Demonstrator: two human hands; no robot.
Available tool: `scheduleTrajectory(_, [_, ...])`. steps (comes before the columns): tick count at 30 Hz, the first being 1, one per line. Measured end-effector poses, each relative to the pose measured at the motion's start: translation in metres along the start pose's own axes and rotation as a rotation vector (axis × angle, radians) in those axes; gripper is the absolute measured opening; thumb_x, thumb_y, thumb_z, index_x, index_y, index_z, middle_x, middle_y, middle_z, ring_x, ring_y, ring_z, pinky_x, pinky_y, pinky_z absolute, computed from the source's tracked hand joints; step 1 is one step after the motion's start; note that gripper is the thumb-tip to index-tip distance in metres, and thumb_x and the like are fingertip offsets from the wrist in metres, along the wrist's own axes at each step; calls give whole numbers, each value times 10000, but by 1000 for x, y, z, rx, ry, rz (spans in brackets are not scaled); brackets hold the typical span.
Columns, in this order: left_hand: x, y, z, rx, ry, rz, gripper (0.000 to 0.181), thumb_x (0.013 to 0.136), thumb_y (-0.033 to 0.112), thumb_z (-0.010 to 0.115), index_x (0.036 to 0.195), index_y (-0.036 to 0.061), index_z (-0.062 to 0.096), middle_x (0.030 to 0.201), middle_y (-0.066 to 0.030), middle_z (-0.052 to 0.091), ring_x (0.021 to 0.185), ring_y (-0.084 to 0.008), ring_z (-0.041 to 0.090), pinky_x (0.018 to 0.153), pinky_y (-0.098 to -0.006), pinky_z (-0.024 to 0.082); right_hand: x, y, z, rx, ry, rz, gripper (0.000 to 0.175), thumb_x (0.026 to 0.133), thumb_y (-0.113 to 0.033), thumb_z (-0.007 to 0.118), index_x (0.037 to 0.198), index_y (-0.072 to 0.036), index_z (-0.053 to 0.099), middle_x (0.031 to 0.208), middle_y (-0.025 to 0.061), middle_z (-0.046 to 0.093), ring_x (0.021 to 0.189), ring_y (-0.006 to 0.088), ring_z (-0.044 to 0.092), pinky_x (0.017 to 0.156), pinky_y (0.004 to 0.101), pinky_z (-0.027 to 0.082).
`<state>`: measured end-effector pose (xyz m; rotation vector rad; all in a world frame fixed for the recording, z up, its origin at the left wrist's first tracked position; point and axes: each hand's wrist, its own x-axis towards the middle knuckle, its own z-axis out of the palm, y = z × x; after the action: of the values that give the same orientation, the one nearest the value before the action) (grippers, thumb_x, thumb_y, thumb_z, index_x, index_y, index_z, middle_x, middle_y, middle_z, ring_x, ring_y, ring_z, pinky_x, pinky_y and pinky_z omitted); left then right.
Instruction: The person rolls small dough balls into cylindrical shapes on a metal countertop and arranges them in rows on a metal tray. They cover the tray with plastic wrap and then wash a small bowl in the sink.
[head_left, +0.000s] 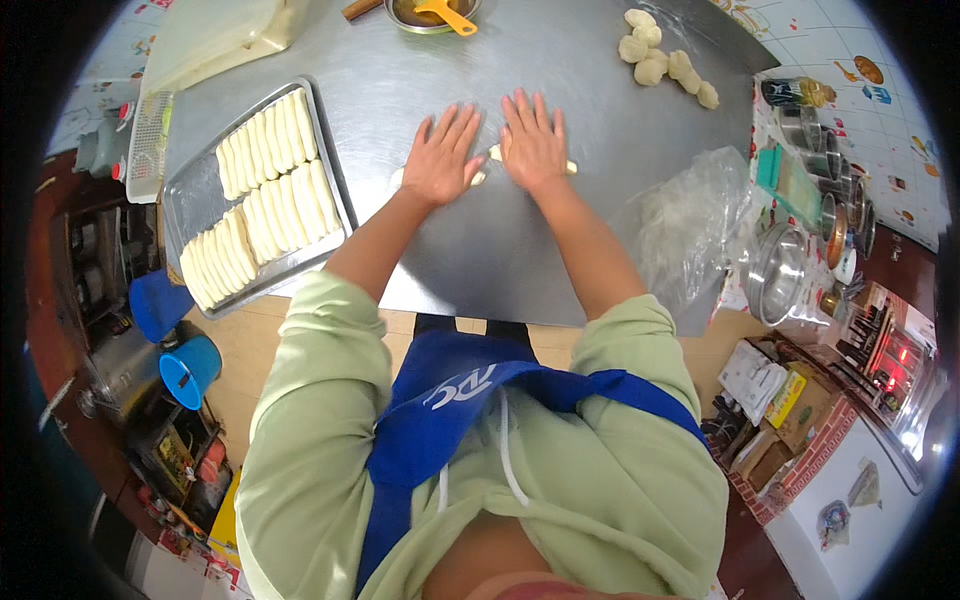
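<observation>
My left hand (442, 159) lies flat, fingers spread, over a short dough roll (478, 178) on the steel tabletop (495, 247). That roll's ends show at both sides of the palm; its middle is hidden. Under my right hand (534, 142), also flat with the fingers slightly apart, is a second dough roll (571, 167), poking out left and right. Left of my hands, a metal tray (289, 274) bears several long dough strips (279, 139), laid side by side in three groups. Several round dough lumps (651, 69) sit at the far right.
A bowl (420, 28) holding a yellow brush or spatula (450, 16) stands at the far edge, beside a wooden stick (361, 9). A clear plastic bag (686, 217) covers the right side. Metal bowls (778, 274) stand beyond it. A pale plastic bin (217, 45) occupies the far left.
</observation>
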<state>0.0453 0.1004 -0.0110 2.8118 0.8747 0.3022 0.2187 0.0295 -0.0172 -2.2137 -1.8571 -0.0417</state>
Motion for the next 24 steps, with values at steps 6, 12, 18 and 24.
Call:
scheduleTrajectory(6, [-153, 31, -25, -46, -304, 127, 581, 937, 400, 498, 1445, 147, 374, 1511, -34, 345, 1408, -303, 255, 1097, -572, 240, -120, -25, -25, 154, -181, -108, 479, 907, -245, 528, 1369, -127, 485, 1466, 56, 411, 1356, 347, 347, 1097, 544, 266])
scheduleTrajectory(12, [-7, 4, -5, 57, -43, -41, 618, 892, 364, 569, 1440, 149, 380, 1507, -35, 346, 1408, -288, 256, 1092, -571, 246, 4, -11, -3, -13, -20, 1, 468, 911, -256, 522, 1369, -162, 493, 1458, 49, 421, 1354, 332, 349, 1083, 546, 280])
scheduleTrajectory(18, [-115, 27, -13, -36, -325, 46, 611, 942, 404, 465, 1479, 157, 310, 1543, -58, 285, 1422, -296, 242, 1116, -561, 213, -107, -25, -8, 147, -85, -123, 458, 923, -298, 504, 1377, -236, 487, 1462, 43, 416, 1356, 322, 343, 1083, 545, 267])
scheduleTrajectory(24, [-20, 2, -5, 156, -58, -48, 625, 927, 435, 480, 1466, 156, 333, 1537, -67, 292, 1393, -294, 287, 1100, -555, 235, -25, -19, -12, -27, -50, 55, 469, 928, -328, 516, 1384, -226, 473, 1461, 79, 405, 1361, 388, 311, 1079, 593, 237])
